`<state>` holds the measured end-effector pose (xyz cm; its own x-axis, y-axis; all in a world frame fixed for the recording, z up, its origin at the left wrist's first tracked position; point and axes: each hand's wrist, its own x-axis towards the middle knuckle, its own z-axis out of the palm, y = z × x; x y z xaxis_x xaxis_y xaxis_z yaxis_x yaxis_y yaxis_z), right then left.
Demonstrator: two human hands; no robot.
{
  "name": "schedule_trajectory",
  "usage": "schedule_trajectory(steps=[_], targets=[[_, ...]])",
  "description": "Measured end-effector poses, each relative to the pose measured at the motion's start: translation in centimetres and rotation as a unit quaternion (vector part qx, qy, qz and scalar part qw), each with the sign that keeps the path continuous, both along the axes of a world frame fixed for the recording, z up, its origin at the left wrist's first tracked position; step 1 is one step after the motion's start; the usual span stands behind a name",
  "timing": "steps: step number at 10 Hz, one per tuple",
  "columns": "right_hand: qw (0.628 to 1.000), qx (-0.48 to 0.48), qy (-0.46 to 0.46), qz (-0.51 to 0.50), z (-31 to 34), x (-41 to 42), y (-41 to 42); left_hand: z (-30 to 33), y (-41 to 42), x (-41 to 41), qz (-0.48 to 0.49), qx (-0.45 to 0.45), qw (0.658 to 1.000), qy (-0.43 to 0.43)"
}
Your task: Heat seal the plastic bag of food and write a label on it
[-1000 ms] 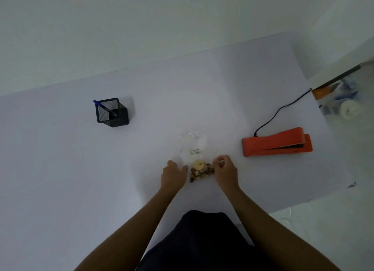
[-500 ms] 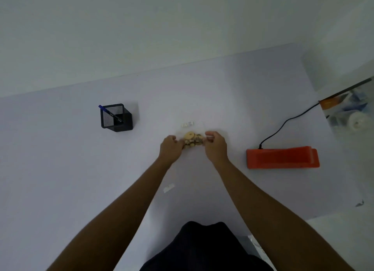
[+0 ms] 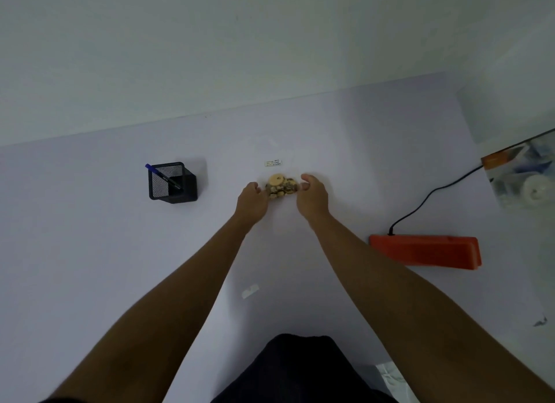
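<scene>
A clear plastic bag of food [image 3: 280, 186], with brown and beige pieces bunched at its near end and a small printed sticker [image 3: 273, 163] further up, lies in the middle of the white table. My left hand [image 3: 251, 202] grips its left side and my right hand [image 3: 312, 196] grips its right side. The orange heat sealer [image 3: 425, 251] lies shut at the right, with a black cord [image 3: 426, 198] running off to the right. A blue pen [image 3: 163, 175] stands in a black mesh holder [image 3: 171, 182] at the left.
The table [image 3: 90, 252] meets a white wall at the back and ends at the right, where a shelf with plastic-wrapped items [image 3: 522, 174] stands. A small pale scrap [image 3: 250, 291] lies between my forearms. My dark clothing [image 3: 300, 369] fills the bottom centre.
Both hands have carried the bag away from me toward the middle of the table over the last second. Since half a second ago they have barely shifted.
</scene>
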<state>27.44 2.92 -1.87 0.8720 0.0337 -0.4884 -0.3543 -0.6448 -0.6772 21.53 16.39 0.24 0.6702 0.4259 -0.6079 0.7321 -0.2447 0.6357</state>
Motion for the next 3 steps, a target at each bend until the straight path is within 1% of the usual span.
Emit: schedule_trajectory(steps=[1,2,3], targets=[[1.000,0.006,0.007,0.007,1.2,-1.2,-0.9,1.3,-0.7,-0.9,-0.017,0.018,1.000,-0.005],[0.999,0.018,-0.031,0.013,2.7,-3.1,-2.5,3.2,-2.2,-2.3,-0.041,0.045,0.997,-0.056],[0.996,0.030,-0.076,0.022,4.5,-6.0,-4.3,4.9,-4.6,-4.0,-0.031,0.024,0.993,-0.110]])
